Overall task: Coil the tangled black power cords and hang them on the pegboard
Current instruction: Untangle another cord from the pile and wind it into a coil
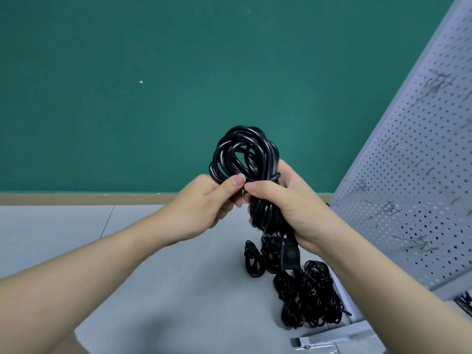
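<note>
Gripping coiled black cord (245, 154): right hand (293, 208) wraps bundle, left hand (204, 205) pinches loop.

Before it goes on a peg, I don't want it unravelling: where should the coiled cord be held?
At the bunched waist of the coiled cord, from the right side, where the right hand already wraps all strands; the open loop above stays free for a peg.

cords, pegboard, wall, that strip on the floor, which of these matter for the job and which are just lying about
Job: coil, held in both hands; cord pile; pegboard; hooks.
Lying about: grey strip; green wall.
</note>
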